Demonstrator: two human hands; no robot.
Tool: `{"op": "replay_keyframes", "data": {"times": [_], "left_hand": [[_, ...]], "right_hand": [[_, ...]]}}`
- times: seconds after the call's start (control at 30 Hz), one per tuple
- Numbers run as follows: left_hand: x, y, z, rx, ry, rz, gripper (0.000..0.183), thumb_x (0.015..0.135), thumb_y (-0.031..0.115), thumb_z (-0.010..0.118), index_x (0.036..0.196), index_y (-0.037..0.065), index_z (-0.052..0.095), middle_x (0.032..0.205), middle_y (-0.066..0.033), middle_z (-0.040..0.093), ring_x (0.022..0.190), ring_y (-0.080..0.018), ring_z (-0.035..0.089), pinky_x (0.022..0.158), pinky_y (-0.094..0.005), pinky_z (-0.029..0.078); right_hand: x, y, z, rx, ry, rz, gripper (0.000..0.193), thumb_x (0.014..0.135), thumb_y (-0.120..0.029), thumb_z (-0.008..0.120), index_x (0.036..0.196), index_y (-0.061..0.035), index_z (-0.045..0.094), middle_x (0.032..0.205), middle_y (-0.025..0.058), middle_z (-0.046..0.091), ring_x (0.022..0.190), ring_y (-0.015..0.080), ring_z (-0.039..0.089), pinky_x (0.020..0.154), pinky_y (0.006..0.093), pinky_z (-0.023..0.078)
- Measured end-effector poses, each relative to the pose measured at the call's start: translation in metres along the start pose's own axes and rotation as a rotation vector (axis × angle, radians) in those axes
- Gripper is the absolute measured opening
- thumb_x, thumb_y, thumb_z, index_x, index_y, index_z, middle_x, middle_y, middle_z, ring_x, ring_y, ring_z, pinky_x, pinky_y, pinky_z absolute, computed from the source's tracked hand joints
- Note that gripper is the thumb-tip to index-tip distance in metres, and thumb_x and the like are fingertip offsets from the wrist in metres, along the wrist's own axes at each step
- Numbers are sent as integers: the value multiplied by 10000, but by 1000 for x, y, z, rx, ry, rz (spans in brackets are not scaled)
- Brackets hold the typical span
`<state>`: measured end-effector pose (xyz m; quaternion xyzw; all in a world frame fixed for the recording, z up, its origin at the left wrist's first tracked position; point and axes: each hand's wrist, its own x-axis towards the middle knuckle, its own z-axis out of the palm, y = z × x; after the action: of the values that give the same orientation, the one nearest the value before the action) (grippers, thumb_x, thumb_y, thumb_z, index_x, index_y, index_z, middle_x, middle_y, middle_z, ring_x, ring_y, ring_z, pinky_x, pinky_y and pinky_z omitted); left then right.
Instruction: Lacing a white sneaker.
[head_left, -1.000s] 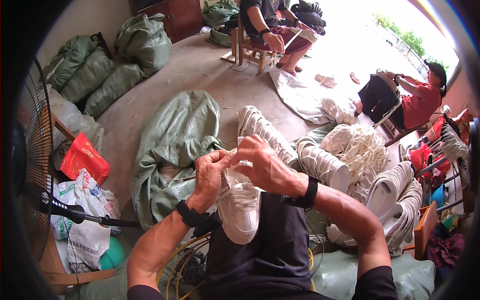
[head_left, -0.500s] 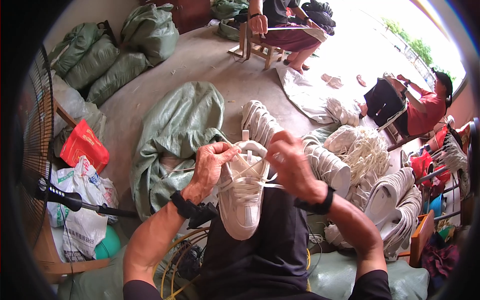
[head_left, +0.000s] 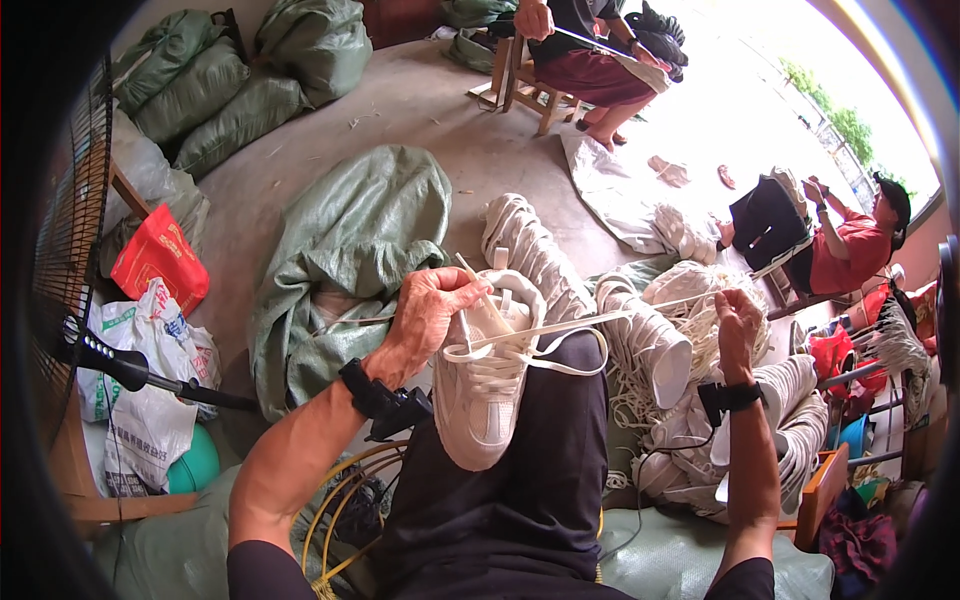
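Observation:
A pale sneaker [head_left: 480, 400] rests on my dark-trousered lap, its toe toward me. White lacing crosses its lower eyelets, and a loose loop hangs at its right side. My left hand [head_left: 437, 315] pinches the sneaker's upper edge beside the tongue, thumb and fingers closed on it. Out to the right, my right hand [head_left: 740, 325] is closed on the shoelace [head_left: 610, 316], which runs taut from the shoe to its fingers. Both wrists wear black straps with small devices.
Rows of stacked pale shoes [head_left: 530, 250] and a heap of white laces [head_left: 700, 290] lie beyond and right. A green woven sack [head_left: 350, 230] slumps at left; a fan [head_left: 75, 270] stands at the left edge. Two people sit farther off, one in a red shirt [head_left: 850, 250].
My right hand has moved from beside the shoe far out to the right, drawing the lace out straight. My left hand stays at the shoe's upper edge.

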<state>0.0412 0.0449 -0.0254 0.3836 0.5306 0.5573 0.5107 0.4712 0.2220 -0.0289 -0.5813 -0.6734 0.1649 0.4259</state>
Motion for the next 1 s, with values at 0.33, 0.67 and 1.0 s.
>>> {"op": "replay_keyframes", "data": {"times": [0.33,0.67,1.0], "left_hand": [[1,-3,0,7,8,-21,189,956,209,700,930,29,753,804,36,640,749,-49,534,704,-218,421],[2,-3,1,50,17,10,193,960,197,692,929,14,748,797,38,626,746,-46,521,708,-214,410],[6,-2,3,19,39,-34,159,939,178,703,935,28,755,788,36,640,763,-52,528,753,-215,405]], "right_hand": [[-7,31,-11,43,-39,101,146,941,-131,681,870,-3,679,756,-15,631,696,73,518,668,252,418],[7,115,-31,-267,156,145,187,895,-143,691,826,30,682,685,47,640,631,124,548,603,312,447],[-95,-77,49,21,-403,-502,49,821,-11,679,785,-42,667,881,116,647,903,316,597,836,427,456]]}}
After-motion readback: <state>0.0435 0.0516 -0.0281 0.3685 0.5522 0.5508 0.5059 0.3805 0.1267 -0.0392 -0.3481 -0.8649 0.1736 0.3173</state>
